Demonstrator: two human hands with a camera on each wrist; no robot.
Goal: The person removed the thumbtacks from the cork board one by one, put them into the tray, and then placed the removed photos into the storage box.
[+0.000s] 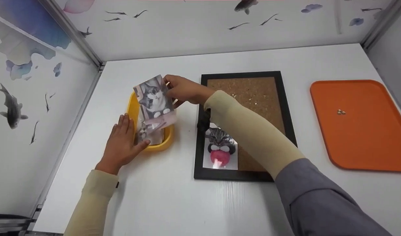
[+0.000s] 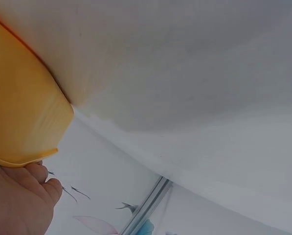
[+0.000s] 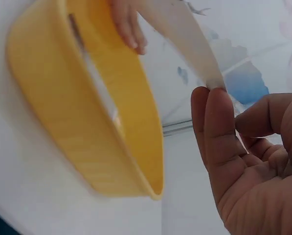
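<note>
My right hand (image 1: 182, 88) pinches a cat photo (image 1: 154, 100) by its right edge, above the yellow bin (image 1: 169, 141). In the right wrist view, the thumb and fingers (image 3: 219, 112) close on the photo's edge. More photos (image 1: 156, 137) lie inside the bin, partly hidden by the held one. My left hand (image 1: 123, 144) rests at the bin's near-left rim, its fingers along the side and its thumb over the front. The left wrist view has this hand (image 2: 21, 200) against the yellow rim.
A black-framed corkboard (image 1: 244, 175) lies right of the bin, with another cat photo (image 1: 221, 147) at its lower left and small bits scattered on the cork. An orange tray (image 1: 361, 141) with a few small metallic pieces (image 1: 341, 112) is farther right. Walls bound the white table (image 1: 167, 200).
</note>
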